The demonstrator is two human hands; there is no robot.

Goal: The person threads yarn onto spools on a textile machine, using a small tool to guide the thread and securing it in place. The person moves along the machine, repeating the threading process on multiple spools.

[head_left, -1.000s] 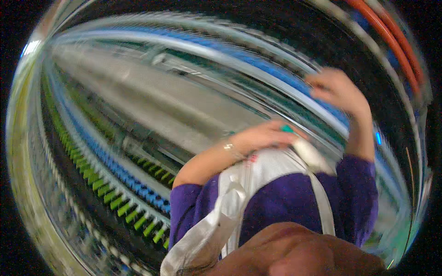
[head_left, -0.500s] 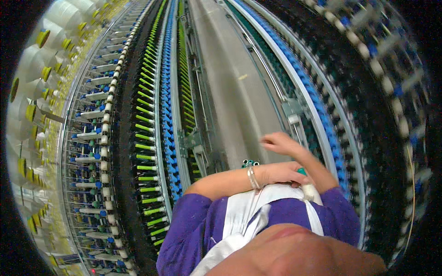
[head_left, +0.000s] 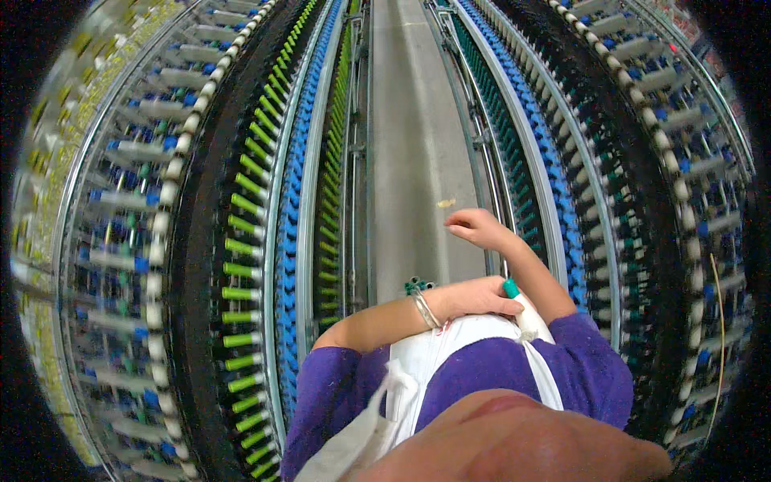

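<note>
My left forearm, with a bracelet at the wrist, crosses my white apron point(head_left: 462, 333) toward the right. Its hand point(head_left: 486, 297) is closed around a spinning bobbin point(head_left: 530, 316) with a green tip and white yarn, which leans near my right forearm. Farther ahead, above the aisle floor, my right hand point(head_left: 479, 227) hangs with loosely bent fingers, thumb a little apart, and nothing shows in it. Just beyond my left wrist several dark green tube ends point(head_left: 418, 284) stick out; what carries them is hidden by the arm.
Long spinning frames line both sides of a narrow grey aisle floor point(head_left: 409, 161). Bright green bobbins point(head_left: 241, 294) stand in rows on the left, dark green bobbins point(head_left: 514, 161) on the right. Blue strips and metal rails point(head_left: 353, 177) run alongside.
My view has swung so the aisle now runs straighter ahead. The right hand sits slightly higher and farther left. More of the bobbin in my left hand shows.
</note>
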